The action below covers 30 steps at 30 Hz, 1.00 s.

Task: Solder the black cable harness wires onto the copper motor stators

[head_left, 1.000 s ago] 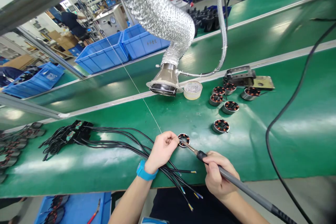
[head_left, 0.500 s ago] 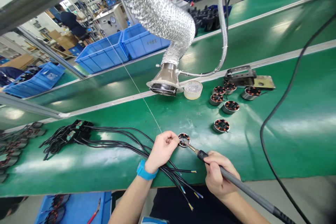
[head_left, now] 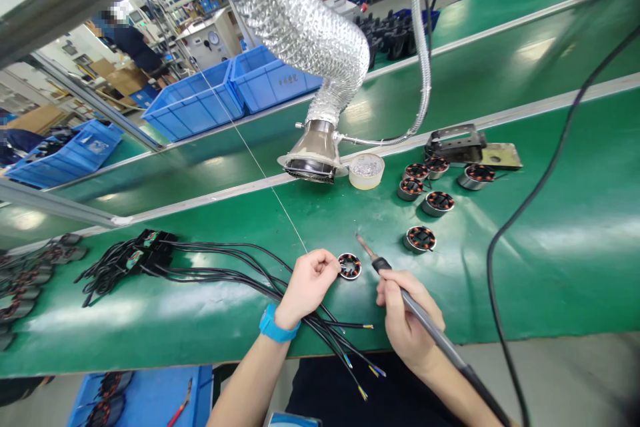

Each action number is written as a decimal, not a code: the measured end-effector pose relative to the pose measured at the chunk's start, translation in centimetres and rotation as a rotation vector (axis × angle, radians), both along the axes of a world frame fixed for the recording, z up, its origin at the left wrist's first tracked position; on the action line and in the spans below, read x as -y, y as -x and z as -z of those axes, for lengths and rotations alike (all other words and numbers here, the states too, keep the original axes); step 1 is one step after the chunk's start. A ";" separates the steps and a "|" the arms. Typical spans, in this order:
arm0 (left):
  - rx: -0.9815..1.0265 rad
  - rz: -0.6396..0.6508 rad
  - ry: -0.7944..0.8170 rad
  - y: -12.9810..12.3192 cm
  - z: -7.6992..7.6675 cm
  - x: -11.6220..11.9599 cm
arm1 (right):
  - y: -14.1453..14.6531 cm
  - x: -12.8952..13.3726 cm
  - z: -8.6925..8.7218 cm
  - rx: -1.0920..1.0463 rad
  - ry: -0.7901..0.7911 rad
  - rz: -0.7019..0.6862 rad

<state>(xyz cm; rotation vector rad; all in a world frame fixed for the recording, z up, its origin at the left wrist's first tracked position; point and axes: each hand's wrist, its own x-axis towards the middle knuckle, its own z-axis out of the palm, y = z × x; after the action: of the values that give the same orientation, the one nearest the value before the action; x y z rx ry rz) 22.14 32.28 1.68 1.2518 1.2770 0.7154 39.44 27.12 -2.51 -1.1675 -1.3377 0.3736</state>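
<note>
Iron work at the stator (head_left: 349,266), lower centre; tip off the part.

From here, the left hand (head_left: 307,283) is clenched at the stator's edge, apparently pinching the wires (head_left: 225,267) that fan out lower left, though its fingers hide the exact grip. The stator lies flat on the green bench (head_left: 550,280), touching those fingers. The right hand (head_left: 405,313) grasps the iron (head_left: 440,337) like a pen, with the tip raised just right of the stator and touching nothing. My read: this is a joint or lead step at the stator, and the next contact calls for bringing the tip back down onto it. More stators (head_left: 419,239) sit upper right, near the solder tin (head_left: 367,171).
</note>
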 end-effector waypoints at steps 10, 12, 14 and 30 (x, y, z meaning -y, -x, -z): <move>0.059 0.000 0.009 -0.2 0.1 -0.1 | 1.6 -2.6 0.3 0.148 0.139 -0.250; 0.060 0.001 0.000 -0.1 0.1 -0.1 | 1.7 -2.8 0.6 0.143 0.160 -0.299; 0.048 -0.002 -0.029 0.2 0.0 -0.2 | 1.4 -2.9 0.5 0.151 0.155 -0.320; -0.129 0.223 -0.070 2.9 -1.7 -1.6 | -2.0 -3.2 0.9 0.227 0.152 -0.313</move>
<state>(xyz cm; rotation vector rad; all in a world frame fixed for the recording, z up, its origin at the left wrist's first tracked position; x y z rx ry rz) 19.25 33.84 3.41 1.4907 1.1996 0.5297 41.47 30.30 -3.44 -1.1508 -1.7227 0.5903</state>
